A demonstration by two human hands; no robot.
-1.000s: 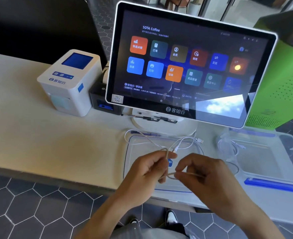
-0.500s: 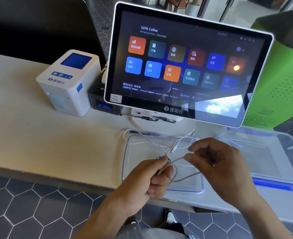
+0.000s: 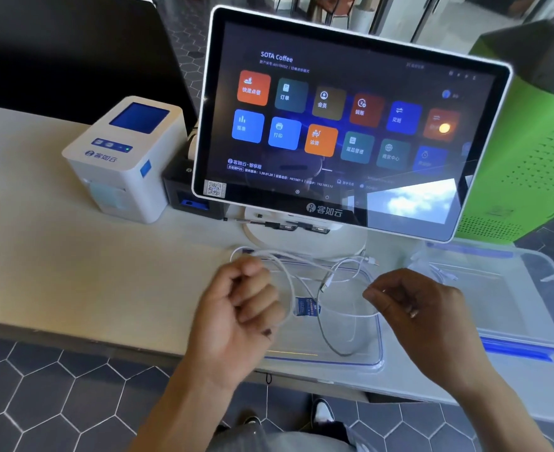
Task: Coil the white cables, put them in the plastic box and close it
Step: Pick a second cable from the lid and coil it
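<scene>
Left hand (image 3: 240,316) is clenched round a loop of the white cable (image 3: 305,261), held above the near edge of the counter (image 3: 57,282). Right hand (image 3: 422,316) pinches another stretch of that cable with curled fingertips. Between the hands the cable hangs in slack loops over the clear lid (image 3: 375,360), which lies flat on the counter. The box (image 3: 543,282) stands open just right of the lid. The touchscreen (image 3: 350,125) stands behind; a printer (image 3: 122,158) is far left.

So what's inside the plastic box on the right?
In the plastic box one white cable lies loosely bunched at its near-left corner, on the bare clear floor. The right hand covers part of the box's left edge.
</scene>
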